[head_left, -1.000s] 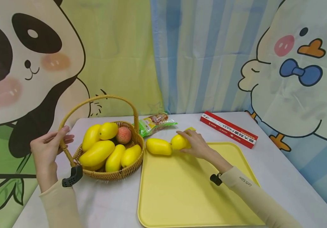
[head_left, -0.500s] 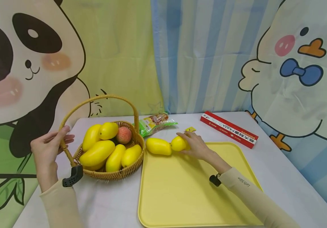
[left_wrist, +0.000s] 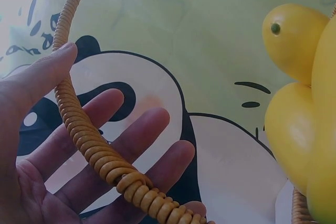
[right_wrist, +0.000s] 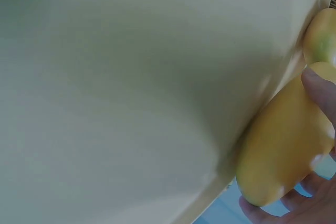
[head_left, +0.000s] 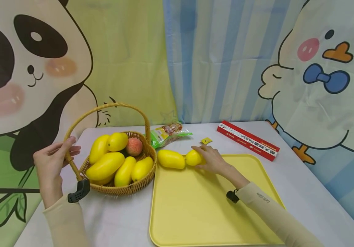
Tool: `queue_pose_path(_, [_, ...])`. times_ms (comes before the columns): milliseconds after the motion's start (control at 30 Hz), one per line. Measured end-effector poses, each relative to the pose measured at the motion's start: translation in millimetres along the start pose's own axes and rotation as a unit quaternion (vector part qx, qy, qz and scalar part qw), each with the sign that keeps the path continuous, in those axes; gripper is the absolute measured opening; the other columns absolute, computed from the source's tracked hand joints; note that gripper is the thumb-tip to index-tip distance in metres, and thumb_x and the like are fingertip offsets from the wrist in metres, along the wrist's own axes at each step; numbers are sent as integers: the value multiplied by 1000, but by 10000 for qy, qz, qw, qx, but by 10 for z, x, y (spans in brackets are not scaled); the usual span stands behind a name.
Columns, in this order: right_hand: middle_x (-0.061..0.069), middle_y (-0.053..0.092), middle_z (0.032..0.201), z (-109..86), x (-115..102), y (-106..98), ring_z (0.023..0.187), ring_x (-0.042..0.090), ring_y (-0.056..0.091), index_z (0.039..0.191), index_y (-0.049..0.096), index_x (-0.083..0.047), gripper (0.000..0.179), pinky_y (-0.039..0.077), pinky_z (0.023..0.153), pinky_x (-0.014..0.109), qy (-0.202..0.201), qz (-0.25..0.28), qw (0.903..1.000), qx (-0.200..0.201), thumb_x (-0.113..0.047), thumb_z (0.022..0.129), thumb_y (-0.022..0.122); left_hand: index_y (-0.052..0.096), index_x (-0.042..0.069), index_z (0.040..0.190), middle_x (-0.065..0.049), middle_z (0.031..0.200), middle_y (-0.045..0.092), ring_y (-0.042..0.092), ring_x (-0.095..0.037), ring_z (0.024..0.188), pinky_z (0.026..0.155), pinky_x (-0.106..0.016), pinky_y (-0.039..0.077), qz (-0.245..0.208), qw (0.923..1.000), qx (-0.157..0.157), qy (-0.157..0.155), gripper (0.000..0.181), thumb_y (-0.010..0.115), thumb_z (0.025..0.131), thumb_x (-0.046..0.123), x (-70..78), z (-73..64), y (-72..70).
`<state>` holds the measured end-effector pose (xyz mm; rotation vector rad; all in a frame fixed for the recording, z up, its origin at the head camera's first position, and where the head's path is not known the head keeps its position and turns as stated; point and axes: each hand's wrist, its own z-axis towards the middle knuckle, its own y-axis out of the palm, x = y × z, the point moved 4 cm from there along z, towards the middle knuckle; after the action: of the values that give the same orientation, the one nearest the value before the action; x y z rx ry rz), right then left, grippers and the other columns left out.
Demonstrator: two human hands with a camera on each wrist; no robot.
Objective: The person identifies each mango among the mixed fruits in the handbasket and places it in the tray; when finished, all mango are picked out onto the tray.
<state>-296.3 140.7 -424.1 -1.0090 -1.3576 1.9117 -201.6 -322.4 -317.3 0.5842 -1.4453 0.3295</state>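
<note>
In the head view my left hand [head_left: 51, 164] is at the side of a wicker basket [head_left: 112, 190]. Its thumb lies across the basket handle [left_wrist: 79, 124] while the spread, nearly straight fingers pass behind it. Several yellow mangoes [head_left: 105, 166] and a red peach [head_left: 134, 146] fill the basket. Over the far edge of a yellow tray [head_left: 208, 206], my right hand [head_left: 212, 159] grips a mango [right_wrist: 283, 140] between thumb and fingers; part of the fruit is hidden by the hand. A second mango [head_left: 171, 159] lies end to end with it, against the basket side.
Behind the basket is a green and clear food packet [head_left: 167, 134]. A small yellow sachet [head_left: 206, 140] lies just past the tray. At the back right rests a long red pasta box [head_left: 248, 140]. Printed curtains [head_left: 220, 61] hang behind the white table [head_left: 109, 219].
My right hand and its mango have shifted slightly left, which uncovers the small yellow sachet. My left hand and the basket have stayed in place.
</note>
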Motion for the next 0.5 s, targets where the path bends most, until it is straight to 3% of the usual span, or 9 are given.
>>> queue_pose_path(500, [19, 50, 133, 2, -12, 17, 116, 36, 51, 142, 45, -16, 75, 45, 88, 55, 13, -28, 9999, -103, -35, 78, 79, 77, 16, 80, 4, 66, 72, 69, -9, 54, 56, -14, 53, 142, 9999, 64, -70, 16, 83, 74, 29, -6, 5, -10])
